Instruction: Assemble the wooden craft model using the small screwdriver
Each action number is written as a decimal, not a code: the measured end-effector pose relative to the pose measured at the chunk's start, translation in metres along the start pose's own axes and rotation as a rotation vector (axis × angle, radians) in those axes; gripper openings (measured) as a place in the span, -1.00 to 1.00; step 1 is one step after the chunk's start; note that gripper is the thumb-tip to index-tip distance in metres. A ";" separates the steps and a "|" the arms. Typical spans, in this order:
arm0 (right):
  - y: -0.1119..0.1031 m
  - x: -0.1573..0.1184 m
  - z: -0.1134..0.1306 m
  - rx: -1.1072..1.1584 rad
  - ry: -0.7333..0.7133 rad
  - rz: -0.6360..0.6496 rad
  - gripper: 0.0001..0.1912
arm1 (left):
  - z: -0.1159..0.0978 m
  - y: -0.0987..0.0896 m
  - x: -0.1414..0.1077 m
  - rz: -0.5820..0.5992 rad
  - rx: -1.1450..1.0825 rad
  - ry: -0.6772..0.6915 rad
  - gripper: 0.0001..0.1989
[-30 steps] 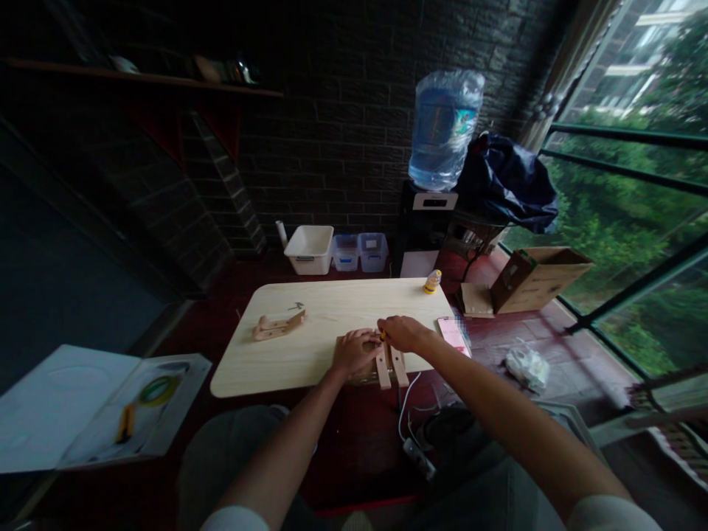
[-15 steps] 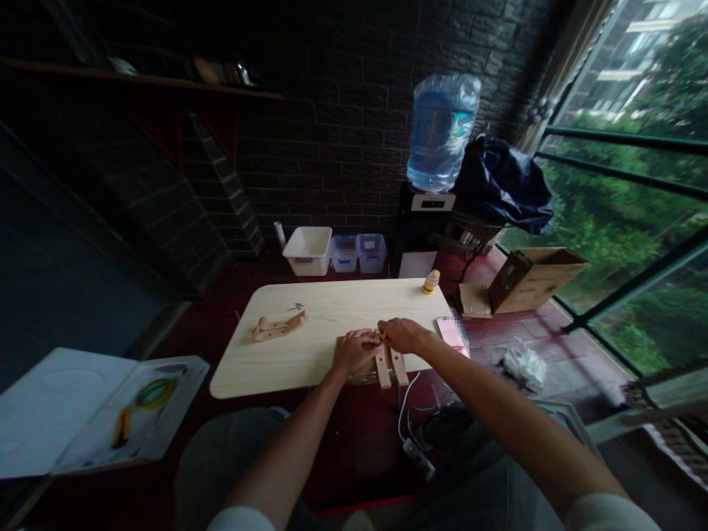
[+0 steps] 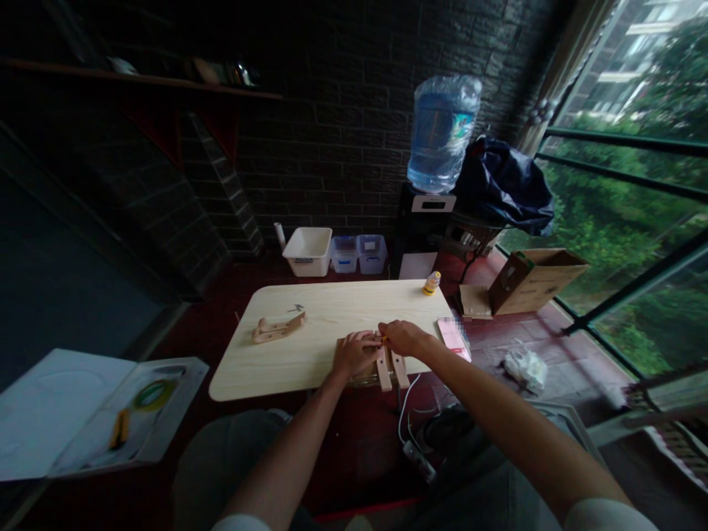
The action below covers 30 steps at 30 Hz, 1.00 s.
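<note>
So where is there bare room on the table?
On the table, the far stretch between metal pieces and bottle is bare; so is the near-left corner bordered by the wooden piece. Crowded: around left hand, right hand, wooden strips.

Left hand (image 3: 354, 354) lies palm-down; right hand (image 3: 403, 337) curls beside it.

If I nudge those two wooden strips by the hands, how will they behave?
The wooden strips look stiff, showing no visible sag. Flat-looking, they probably won't roll. Their near ends jut past the edge of the table, so a push that way might tip them.
</note>
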State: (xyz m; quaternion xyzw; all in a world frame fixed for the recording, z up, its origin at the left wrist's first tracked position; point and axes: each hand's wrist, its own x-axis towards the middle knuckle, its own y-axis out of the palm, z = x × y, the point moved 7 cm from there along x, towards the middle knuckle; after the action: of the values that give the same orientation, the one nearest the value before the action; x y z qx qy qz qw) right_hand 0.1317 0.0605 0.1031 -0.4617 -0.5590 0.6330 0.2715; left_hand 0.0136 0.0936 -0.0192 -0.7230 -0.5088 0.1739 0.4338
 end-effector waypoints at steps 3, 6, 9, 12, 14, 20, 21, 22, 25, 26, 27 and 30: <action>-0.001 0.002 -0.001 0.022 0.006 0.011 -0.68 | 0.000 -0.001 -0.001 0.003 0.000 0.015 -0.75; -0.005 0.001 -0.001 0.050 0.012 0.010 -0.66 | 0.000 0.000 -0.001 0.021 -0.009 0.022 -0.74; -0.010 -0.002 -0.002 0.057 0.026 -0.003 -0.66 | 0.001 0.000 -0.001 0.036 -0.018 0.007 -0.71; -0.014 -0.005 -0.001 0.043 0.012 -0.023 -0.69 | -0.001 -0.001 0.000 0.038 -0.018 -0.004 -0.69; -0.015 -0.004 -0.001 0.034 0.001 -0.042 -0.72 | -0.003 -0.002 0.000 0.038 -0.019 -0.012 -0.69; -0.006 0.001 -0.003 0.054 0.003 -0.024 -0.73 | -0.003 -0.001 0.000 0.060 -0.024 -0.025 -0.67; -0.005 0.002 -0.003 0.055 0.005 -0.023 -0.73 | -0.003 -0.001 0.000 0.060 -0.023 -0.022 -0.67; -0.004 0.002 -0.003 0.053 0.006 -0.023 -0.72 | -0.003 -0.001 0.000 0.060 -0.022 -0.020 -0.67; -0.005 0.001 0.000 0.051 0.004 -0.028 -0.70 | -0.002 -0.001 0.001 0.046 -0.016 -0.016 -0.68; -0.006 0.000 0.001 0.055 0.003 -0.029 -0.70 | -0.001 -0.001 0.001 0.041 -0.015 -0.015 -0.68; -0.008 -0.001 0.001 0.060 0.004 -0.031 -0.70 | -0.001 -0.001 0.000 0.037 -0.015 -0.015 -0.68; -0.013 -0.005 0.001 0.072 0.003 -0.043 -0.69 | 0.000 -0.002 0.000 0.026 -0.025 -0.015 -0.70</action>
State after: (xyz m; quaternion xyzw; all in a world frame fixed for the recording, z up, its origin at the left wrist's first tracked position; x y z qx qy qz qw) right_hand 0.1303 0.0589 0.1171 -0.4403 -0.5451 0.6462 0.3024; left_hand 0.0122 0.0940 -0.0176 -0.7337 -0.5046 0.1786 0.4187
